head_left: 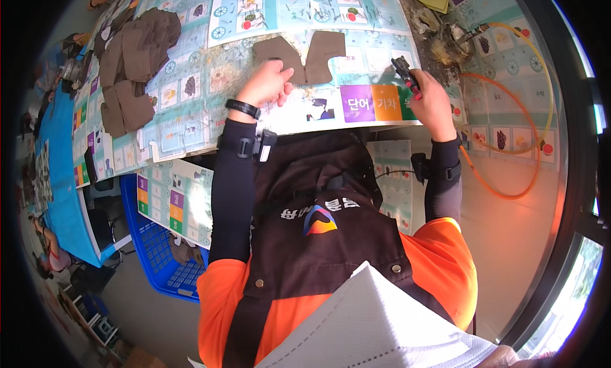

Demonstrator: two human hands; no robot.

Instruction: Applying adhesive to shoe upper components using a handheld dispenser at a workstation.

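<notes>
The place appears to be a workshop: a long bench (203, 139) under worn printed sheets, a heap of flat brown cut pieces (137, 56) at left, a slender orange hose (509, 197) at right, a blue lattice plastic basket (143, 234) nearer.

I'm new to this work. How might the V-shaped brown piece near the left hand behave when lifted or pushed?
The brown piece is probably light, since it looks thin. It may flex somewhat: the heaped pieces at left lie unevenly. Lying flat, it seems unlikely to roll.
</notes>
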